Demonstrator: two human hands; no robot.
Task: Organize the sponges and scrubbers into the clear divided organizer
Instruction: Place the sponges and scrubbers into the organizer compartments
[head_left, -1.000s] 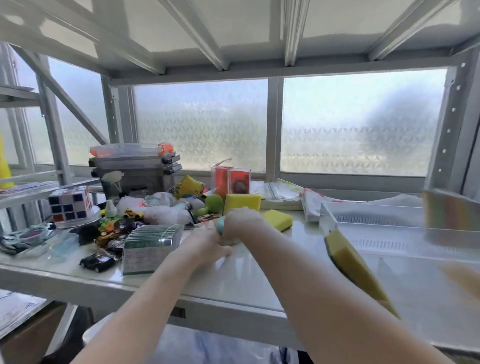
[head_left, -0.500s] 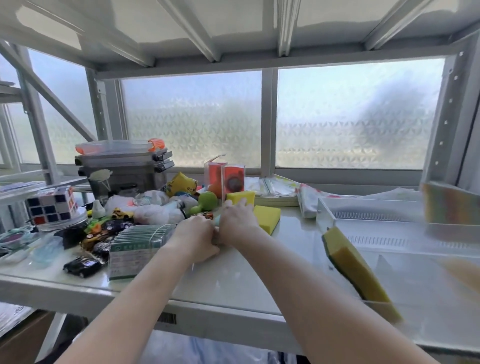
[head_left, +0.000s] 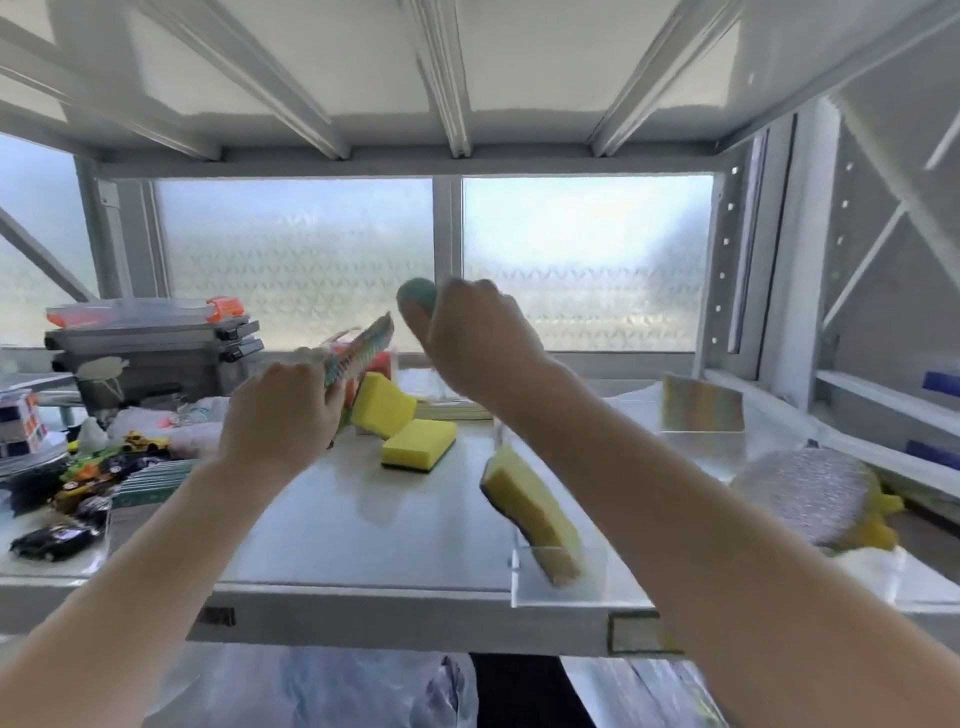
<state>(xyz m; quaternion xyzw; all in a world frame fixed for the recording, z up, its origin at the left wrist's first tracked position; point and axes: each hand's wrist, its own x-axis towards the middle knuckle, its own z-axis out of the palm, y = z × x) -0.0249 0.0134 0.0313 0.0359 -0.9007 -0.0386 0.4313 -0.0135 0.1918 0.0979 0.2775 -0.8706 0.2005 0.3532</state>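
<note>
Both our hands are raised above the shelf (head_left: 363, 519), each carrying one item. Our left hand (head_left: 283, 410) curls around the lower end of a striped pad (head_left: 358, 351), which stands up tilted toward 1 o'clock. Our right hand (head_left: 475, 343) is closed over a teal sponge (head_left: 418, 296); only its rounded top shows past the fingers, at 12 o'clock in view. We judge the two were taken up together so that both can go across in one trip.

The organizer (head_left: 561, 587) sits at 4 o'clock, its clear front wall at the shelf edge. One yellow sponge (head_left: 530, 506) already leans on edge in its near-left section, probably stood that way to save room. A multicolour sponge (head_left: 701, 402) stands upright toward the back at 2 o'clock. A steel scrubber (head_left: 805, 493) lies at 3 o'clock; whether it is inside a section we cannot tell.

Two loose yellow sponges (head_left: 418, 444) remain on the shelf at centre, one propped against the other, within easy reach for later.

Toys and boxes (head_left: 150, 343) crowd 9 o'clock.
</note>
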